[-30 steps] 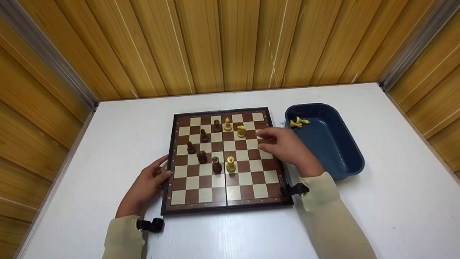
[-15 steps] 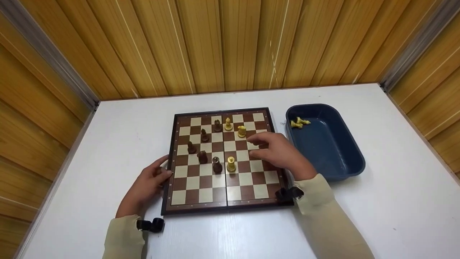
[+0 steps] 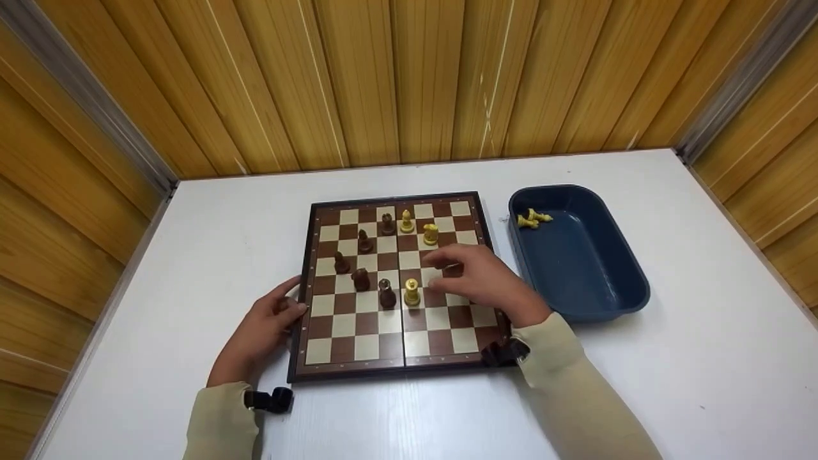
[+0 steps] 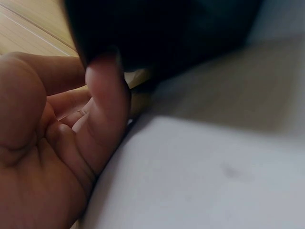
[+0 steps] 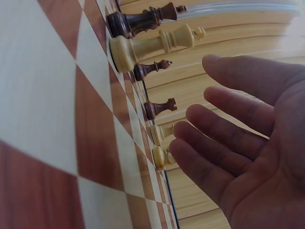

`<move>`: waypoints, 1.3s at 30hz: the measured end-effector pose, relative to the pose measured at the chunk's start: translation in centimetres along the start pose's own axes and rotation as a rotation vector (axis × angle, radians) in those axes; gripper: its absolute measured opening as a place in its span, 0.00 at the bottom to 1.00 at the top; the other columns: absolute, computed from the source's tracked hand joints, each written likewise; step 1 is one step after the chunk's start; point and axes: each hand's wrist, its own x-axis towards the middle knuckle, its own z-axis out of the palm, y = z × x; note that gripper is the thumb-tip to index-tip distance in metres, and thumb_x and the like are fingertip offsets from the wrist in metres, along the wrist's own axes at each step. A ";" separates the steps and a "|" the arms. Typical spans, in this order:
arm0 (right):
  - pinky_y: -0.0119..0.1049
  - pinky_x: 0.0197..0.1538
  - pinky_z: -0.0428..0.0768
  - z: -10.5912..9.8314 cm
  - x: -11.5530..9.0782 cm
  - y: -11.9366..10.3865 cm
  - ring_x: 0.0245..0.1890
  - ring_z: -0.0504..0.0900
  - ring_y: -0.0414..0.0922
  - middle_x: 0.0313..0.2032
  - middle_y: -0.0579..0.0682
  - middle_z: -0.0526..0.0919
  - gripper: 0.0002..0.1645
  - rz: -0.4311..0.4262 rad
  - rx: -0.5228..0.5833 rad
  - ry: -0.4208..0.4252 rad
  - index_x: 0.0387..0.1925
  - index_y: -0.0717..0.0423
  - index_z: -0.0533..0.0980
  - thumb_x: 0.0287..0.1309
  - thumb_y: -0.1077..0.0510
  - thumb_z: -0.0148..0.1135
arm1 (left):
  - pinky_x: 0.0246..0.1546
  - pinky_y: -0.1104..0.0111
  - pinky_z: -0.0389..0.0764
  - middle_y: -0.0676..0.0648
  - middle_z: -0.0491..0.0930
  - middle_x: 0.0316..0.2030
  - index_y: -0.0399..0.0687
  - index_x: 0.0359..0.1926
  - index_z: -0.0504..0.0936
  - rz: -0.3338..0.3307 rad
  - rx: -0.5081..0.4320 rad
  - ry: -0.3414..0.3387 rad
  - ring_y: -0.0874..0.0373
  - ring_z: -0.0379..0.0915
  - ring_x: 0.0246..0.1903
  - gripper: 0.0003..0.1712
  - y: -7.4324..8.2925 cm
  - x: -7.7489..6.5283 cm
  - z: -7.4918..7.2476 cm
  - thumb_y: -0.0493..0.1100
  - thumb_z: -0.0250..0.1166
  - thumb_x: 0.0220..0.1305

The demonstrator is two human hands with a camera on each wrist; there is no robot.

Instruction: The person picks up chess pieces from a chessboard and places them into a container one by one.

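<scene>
A chessboard [image 3: 354,345] lies on the white table with several dark and pale-yellow chess pieces upright on it. My right hand [image 3: 476,278] hovers over the board's right half, fingers apart and holding nothing. Just left of its thumb stands the pale king [image 3: 411,294], beside the dark king [image 3: 386,295]. In the right wrist view the pale king [image 5: 147,46] is clear of the fingertips. A pale knight [image 3: 431,234] stands beyond that hand. My left hand [image 3: 259,329] rests against the board's left edge, its thumb touching the side; the left wrist view shows the thumb [image 4: 107,95] there.
A dark blue tub [image 3: 578,255] stands right of the board, with a few pale chess pieces [image 3: 534,219] lying at its far left. Other dark pieces, including a rook [image 3: 387,224], and a pale piece [image 3: 406,222] stand farther back. Wood-patterned walls [image 3: 422,83] enclose the table.
My right hand has moved left and slightly nearer, from the board's right edge toward the pale king. My left hand and the pieces have not visibly moved.
</scene>
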 end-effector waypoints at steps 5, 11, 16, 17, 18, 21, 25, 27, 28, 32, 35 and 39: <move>0.46 0.58 0.78 0.5 0.2 -0.2 0.55 0.80 0.47 0.54 0.49 0.82 0.25 -0.017 0.021 -0.023 0.56 0.54 0.78 0.57 0.52 0.68 | 0.26 0.69 0.76 0.45 0.76 0.34 0.54 0.74 0.57 -0.009 -0.005 0.002 0.59 0.71 0.27 0.34 -0.1 0.1 0.0 0.42 0.57 0.71; 0.46 0.57 0.78 1.1 0.3 -0.5 0.54 0.80 0.46 0.53 0.47 0.82 0.24 -0.018 0.012 -0.037 0.55 0.51 0.79 0.57 0.51 0.69 | 0.27 0.68 0.78 0.44 0.76 0.35 0.55 0.73 0.58 -0.009 -0.008 0.012 0.58 0.72 0.28 0.33 -0.2 0.1 0.0 0.42 0.57 0.70; 0.45 0.56 0.79 1.6 0.3 -0.6 0.52 0.81 0.44 0.52 0.46 0.83 0.23 -0.016 0.046 -0.055 0.55 0.49 0.79 0.57 0.52 0.68 | 0.29 0.67 0.78 0.43 0.77 0.36 0.58 0.73 0.58 -0.023 -0.012 0.014 0.57 0.73 0.29 0.33 -0.2 0.1 0.1 0.43 0.57 0.71; 0.45 0.55 0.79 1.7 0.3 -0.6 0.52 0.81 0.44 0.51 0.46 0.83 0.22 -0.013 0.057 -0.062 0.55 0.49 0.79 0.57 0.53 0.68 | 0.29 0.68 0.78 0.43 0.77 0.36 0.58 0.73 0.58 -0.022 -0.010 0.015 0.57 0.73 0.29 0.33 -0.2 0.1 0.1 0.43 0.57 0.71; 0.44 0.55 0.79 1.8 0.4 -0.6 0.52 0.81 0.43 0.51 0.45 0.83 0.22 -0.009 0.065 -0.068 0.54 0.49 0.79 0.58 0.53 0.68 | 0.29 0.68 0.78 0.44 0.77 0.36 0.58 0.73 0.59 -0.022 -0.011 0.019 0.57 0.73 0.29 0.33 -0.2 0.2 0.1 0.43 0.57 0.71; 0.43 0.56 0.79 2.1 0.4 -0.7 0.53 0.80 0.42 0.50 0.42 0.83 0.21 -0.003 0.065 -0.084 0.55 0.49 0.79 0.59 0.53 0.67 | 0.30 0.68 0.77 0.44 0.77 0.35 0.57 0.73 0.59 -0.014 -0.006 0.026 0.57 0.73 0.29 0.33 -0.3 0.2 0.1 0.43 0.58 0.70; 0.44 0.58 0.77 2.4 0.5 -0.8 0.55 0.79 0.42 0.52 0.41 0.82 0.21 -0.002 0.060 -0.090 0.55 0.48 0.79 0.60 0.53 0.66 | 0.31 0.68 0.78 0.45 0.76 0.34 0.55 0.73 0.59 -0.004 -0.003 0.031 0.58 0.73 0.29 0.33 -0.2 0.2 0.1 0.42 0.58 0.70; 0.44 0.59 0.77 2.5 0.5 -0.9 0.56 0.78 0.41 0.52 0.41 0.82 0.21 0.007 0.057 -0.083 0.55 0.47 0.79 0.60 0.52 0.66 | 0.29 0.68 0.78 0.45 0.76 0.34 0.54 0.73 0.59 -0.003 -0.012 0.025 0.58 0.73 0.28 0.33 -0.2 0.2 0.1 0.41 0.58 0.70; 0.43 0.59 0.77 2.6 0.5 -0.9 0.56 0.78 0.41 0.53 0.41 0.82 0.20 0.014 0.062 -0.083 0.55 0.46 0.79 0.60 0.53 0.66 | 0.28 0.68 0.78 0.45 0.76 0.34 0.54 0.73 0.59 -0.002 -0.018 0.021 0.58 0.73 0.28 0.33 -0.2 0.2 0.2 0.40 0.58 0.70; 0.41 0.58 0.77 2.8 0.6 -0.9 0.54 0.78 0.40 0.51 0.40 0.82 0.19 0.041 0.075 -0.074 0.53 0.46 0.80 0.60 0.54 0.66 | 0.26 0.67 0.79 0.46 0.75 0.33 0.53 0.73 0.59 0.004 -0.030 0.013 0.59 0.73 0.27 0.33 -0.1 0.2 0.2 0.39 0.57 0.70; 0.41 0.57 0.78 3.0 0.6 -0.9 0.53 0.79 0.40 0.50 0.41 0.82 0.18 0.039 0.079 -0.073 0.53 0.47 0.80 0.60 0.55 0.65 | 0.26 0.67 0.79 0.45 0.76 0.33 0.52 0.73 0.59 0.009 -0.021 0.017 0.59 0.74 0.27 0.33 0.0 0.2 0.2 0.39 0.57 0.70; 0.40 0.55 0.78 3.2 0.7 -0.9 0.51 0.79 0.39 0.50 0.40 0.82 0.17 0.032 0.083 -0.069 0.52 0.46 0.80 0.61 0.56 0.63 | 0.26 0.68 0.78 0.46 0.76 0.32 0.52 0.73 0.59 0.011 -0.007 0.022 0.59 0.73 0.27 0.33 0.0 0.1 0.2 0.39 0.57 0.70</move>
